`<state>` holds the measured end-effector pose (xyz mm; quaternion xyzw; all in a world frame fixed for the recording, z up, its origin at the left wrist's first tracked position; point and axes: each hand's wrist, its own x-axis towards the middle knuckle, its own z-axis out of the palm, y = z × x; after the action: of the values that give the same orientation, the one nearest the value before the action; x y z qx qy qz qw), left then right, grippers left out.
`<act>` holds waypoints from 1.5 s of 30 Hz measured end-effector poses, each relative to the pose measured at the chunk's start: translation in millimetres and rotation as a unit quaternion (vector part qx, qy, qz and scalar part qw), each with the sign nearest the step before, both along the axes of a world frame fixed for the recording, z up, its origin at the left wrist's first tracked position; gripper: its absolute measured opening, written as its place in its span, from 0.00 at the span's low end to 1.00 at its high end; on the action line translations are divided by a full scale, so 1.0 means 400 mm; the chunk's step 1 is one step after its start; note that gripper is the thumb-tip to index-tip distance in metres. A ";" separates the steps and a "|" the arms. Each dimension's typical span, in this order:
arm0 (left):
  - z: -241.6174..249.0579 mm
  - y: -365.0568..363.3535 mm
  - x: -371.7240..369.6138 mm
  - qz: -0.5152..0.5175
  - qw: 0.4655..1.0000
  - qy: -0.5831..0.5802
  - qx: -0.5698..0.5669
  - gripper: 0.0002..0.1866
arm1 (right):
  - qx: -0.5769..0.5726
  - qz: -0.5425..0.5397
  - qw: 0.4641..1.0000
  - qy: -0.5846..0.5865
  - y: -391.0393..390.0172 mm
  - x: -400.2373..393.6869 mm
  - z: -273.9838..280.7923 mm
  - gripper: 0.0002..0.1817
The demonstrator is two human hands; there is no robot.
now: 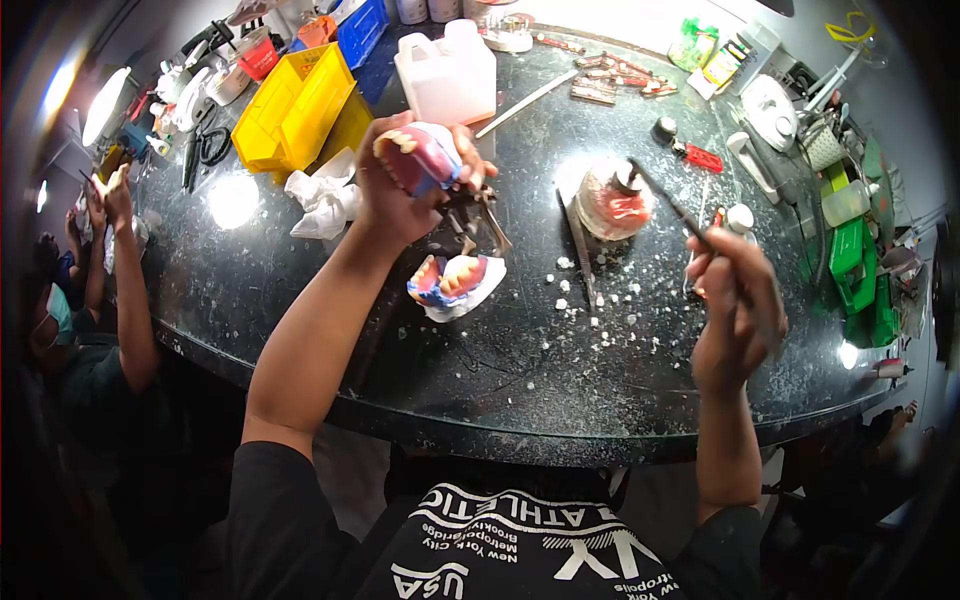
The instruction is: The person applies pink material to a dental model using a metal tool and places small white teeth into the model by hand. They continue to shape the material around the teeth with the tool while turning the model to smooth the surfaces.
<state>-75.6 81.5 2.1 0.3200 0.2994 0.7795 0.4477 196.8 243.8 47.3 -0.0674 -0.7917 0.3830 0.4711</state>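
My left hand (392, 205) grips a dental model (428, 158), pink with a row of teeth and a white and blue base. It is held up over the table. Below that hand stands a metal articulator (480, 222), with a second dental model (460, 284) at its near side, teeth upward. Fingers of my right hand (738, 300) close around a thin dark wax spatula (677, 208). The spatula's tip reaches the top of a round glass spirit lamp (614, 205) with pink-red material in it. Tweezers (580, 250) lie to the left of the lamp.
White crumbs (630, 290) are scattered over the black table (400, 390). Toward the back are a yellow bin (290, 105), a crumpled white cloth (325, 200), a plastic jug (450, 75) and a red-handled tool (697, 155). Another person (95, 370) works at the left.
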 end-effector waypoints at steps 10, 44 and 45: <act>0.102 0.018 -0.040 0.269 0.962 0.035 -0.008 0.31 | -0.031 -0.069 0.996 0.046 0.096 0.032 0.011 0.08; 0.269 0.263 0.130 0.208 0.832 0.482 0.180 0.31 | 0.080 -0.143 0.985 0.048 0.163 0.063 0.042 0.06; 0.266 0.261 0.127 0.217 0.832 0.478 0.179 0.31 | 0.069 -0.115 0.990 0.044 0.159 0.059 0.039 0.06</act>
<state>-24.9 186.0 108.3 0.6542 0.3930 0.6462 0.0030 220.4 307.2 62.7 -0.1087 -0.7819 0.2735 0.5496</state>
